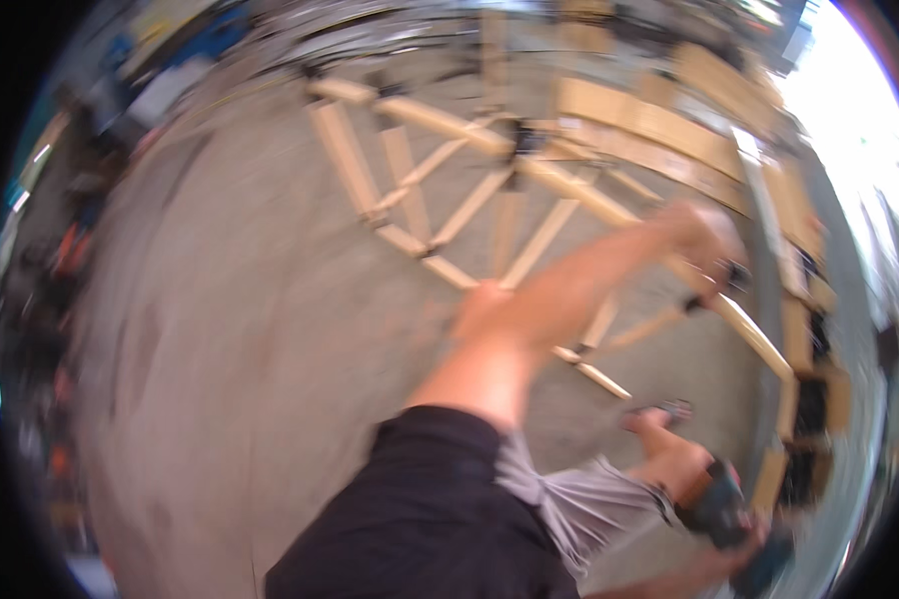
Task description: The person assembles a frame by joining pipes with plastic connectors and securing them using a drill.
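Note:
My left hand [707, 248] reaches forward over the top beam [594, 200] of a pale wooden frame. Its fingers look curled, with a small dark piece [735, 276] beside them; blur hides what they hold. Down at the lower right, my right hand [759, 527] is closed around the handle of a dark cordless drill [714, 507] with a touch of red. Black brackets [525, 140] sit where pieces of the frame meet. Thin slats [469, 208] slant from the beam to a lower rail [400, 240], forming triangles.
Concrete floor [220, 329] spreads to the left. Cardboard boxes [659, 130] stand behind the frame, and more cardboard with black items [809, 399] lines the right. Blurred clutter [70, 250] edges the far left. My bent leg [674, 467] and sandalled foot [669, 411] are near the drill.

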Tool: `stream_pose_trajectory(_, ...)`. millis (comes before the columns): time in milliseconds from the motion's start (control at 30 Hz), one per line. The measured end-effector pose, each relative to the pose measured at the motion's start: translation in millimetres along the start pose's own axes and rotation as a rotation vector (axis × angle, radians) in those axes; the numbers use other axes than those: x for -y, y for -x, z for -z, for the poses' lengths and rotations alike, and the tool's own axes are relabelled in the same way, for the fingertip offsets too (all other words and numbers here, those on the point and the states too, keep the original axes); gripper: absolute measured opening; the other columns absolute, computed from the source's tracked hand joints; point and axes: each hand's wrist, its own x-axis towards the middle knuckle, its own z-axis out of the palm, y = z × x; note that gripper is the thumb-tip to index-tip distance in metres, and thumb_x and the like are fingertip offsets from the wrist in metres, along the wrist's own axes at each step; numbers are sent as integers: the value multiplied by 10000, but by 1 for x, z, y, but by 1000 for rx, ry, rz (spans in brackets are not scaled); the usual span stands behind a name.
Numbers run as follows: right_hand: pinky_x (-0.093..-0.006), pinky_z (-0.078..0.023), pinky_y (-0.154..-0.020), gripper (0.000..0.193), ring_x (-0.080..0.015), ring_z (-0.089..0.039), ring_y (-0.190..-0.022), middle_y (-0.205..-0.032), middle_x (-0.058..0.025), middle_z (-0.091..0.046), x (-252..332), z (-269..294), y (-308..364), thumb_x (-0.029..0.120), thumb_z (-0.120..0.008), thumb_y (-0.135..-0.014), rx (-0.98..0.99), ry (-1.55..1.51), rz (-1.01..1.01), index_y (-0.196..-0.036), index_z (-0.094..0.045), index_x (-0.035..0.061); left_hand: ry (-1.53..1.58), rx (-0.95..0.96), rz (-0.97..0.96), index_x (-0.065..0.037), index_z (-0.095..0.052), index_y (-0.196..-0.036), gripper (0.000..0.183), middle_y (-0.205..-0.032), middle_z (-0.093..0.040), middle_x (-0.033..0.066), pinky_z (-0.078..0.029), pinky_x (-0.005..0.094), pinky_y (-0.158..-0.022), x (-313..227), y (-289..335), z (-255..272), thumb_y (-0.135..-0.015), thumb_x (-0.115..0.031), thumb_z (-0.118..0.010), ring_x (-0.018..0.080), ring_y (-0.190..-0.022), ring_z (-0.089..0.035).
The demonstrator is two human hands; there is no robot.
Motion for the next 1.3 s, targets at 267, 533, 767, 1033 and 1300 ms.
stream_pose_trajectory(267,-340,-473,-895,232,-155,-581,-914,-985,-56,-634,-87,-8,-7,160,-576,-933,44,152,-154,-1093,-645,7,-133,32,-21,-81,-689,-1078,477,-940,-722,120,-535,412,-825,-63,-29,-9,-835,-491,-679,279,-919,-667)
stream_pose_trajectory(533,-360,-484,-851,244,-166,-599,-874,-952,-68,-657,-216,37,62,183,-633,-890,50,257,-549,-1055,-657,6,-176,73,57,-34,-694,-971,555,-906,-707,168,-532,435,-826,-90,-106,-21,-894,-568,-560,326,-891,-662)
stream_pose_trajectory(767,-377,-494,-813,262,-176,-615,-839,-923,-78,-678,-301,75,127,202,-683,-852,16,398,-872,-1023,-667,4,-254,77,187,6,-698,-878,688,-876,-693,209,-530,455,-827,-109,-147,-30,-945,-635,-455,367,-866,-658)
stream_pose_trajectory(1033,-397,-505,-770,291,-187,-633,-799,-890,-89,-701,-371,147,128,225,-740,-808,-36,506,-1174,-985,-678,3,-38,-148,440,-40,-723,-838,698,-865,-692,203,-496,488,-773,-148,-181,-86,-1004,-628,-386,412,-860,-641)
stream_pose_trajectory(1300,-439,-500,-643,329,-210,-623,-629,-721,-104,-694,-459,205,36,251,-835,-712,105,467,-912,-847,-688,-12,-256,-737,624,-25,-661,-723,445,-728,-616,181,-411,468,-800,-178,-163,-128,-939,-410,-605,389,-765,-570)
